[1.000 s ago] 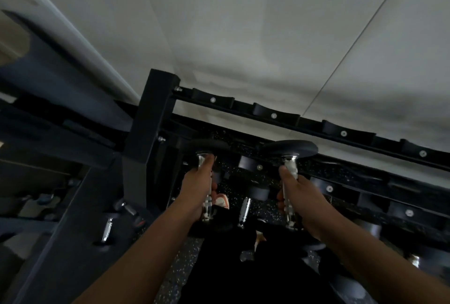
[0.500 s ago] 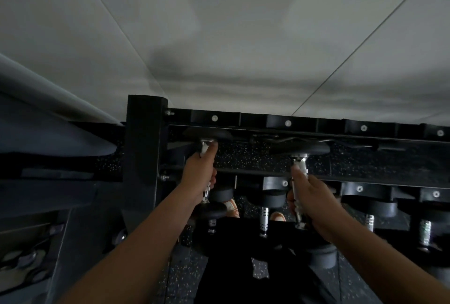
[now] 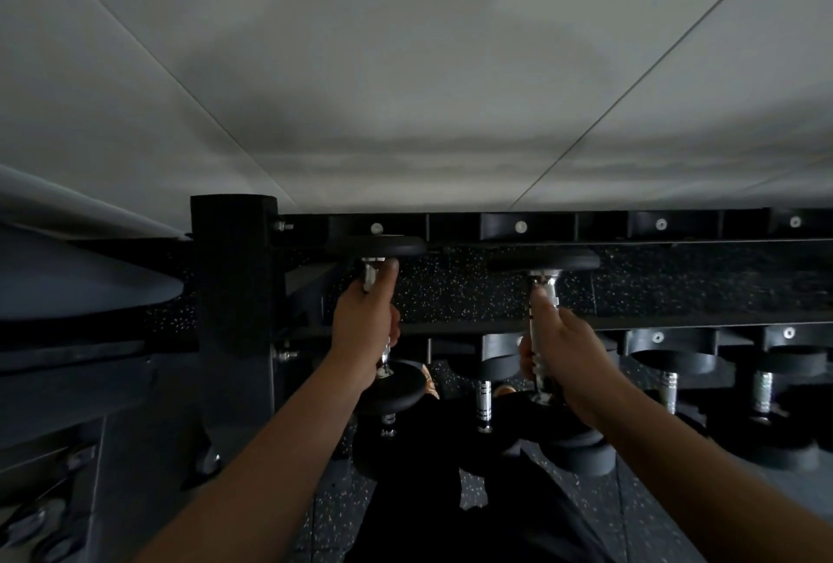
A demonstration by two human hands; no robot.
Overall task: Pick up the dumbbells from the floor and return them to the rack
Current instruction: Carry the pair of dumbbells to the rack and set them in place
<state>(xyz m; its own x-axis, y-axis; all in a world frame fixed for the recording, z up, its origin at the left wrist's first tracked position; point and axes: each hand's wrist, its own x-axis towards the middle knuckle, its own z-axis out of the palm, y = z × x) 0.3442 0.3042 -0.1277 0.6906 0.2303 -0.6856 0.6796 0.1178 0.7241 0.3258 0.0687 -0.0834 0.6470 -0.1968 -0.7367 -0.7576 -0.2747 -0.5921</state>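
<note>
My left hand (image 3: 367, 323) grips the chrome handle of a black dumbbell (image 3: 383, 246), whose far head lies against the top tier's back rail of the black rack (image 3: 586, 224). My right hand (image 3: 565, 355) is wrapped around the handle of a second black dumbbell (image 3: 547, 262), held lengthwise over the same tier, just to the right. Both near heads sit below my wrists, above the lower tier. Whether either dumbbell rests in a saddle or hangs just over it, I cannot tell.
The rack's thick upright post (image 3: 234, 274) stands just left of my left hand. Several other dumbbells (image 3: 669, 371) fill the lower tier, one (image 3: 484, 400) between my hands. A pale wall (image 3: 405, 66) is behind, speckled rubber floor (image 3: 586, 499) below.
Both hands have carried the dumbbells up and forward over the top tier; my view has levelled and squared onto the rack. The grips have not changed.
</note>
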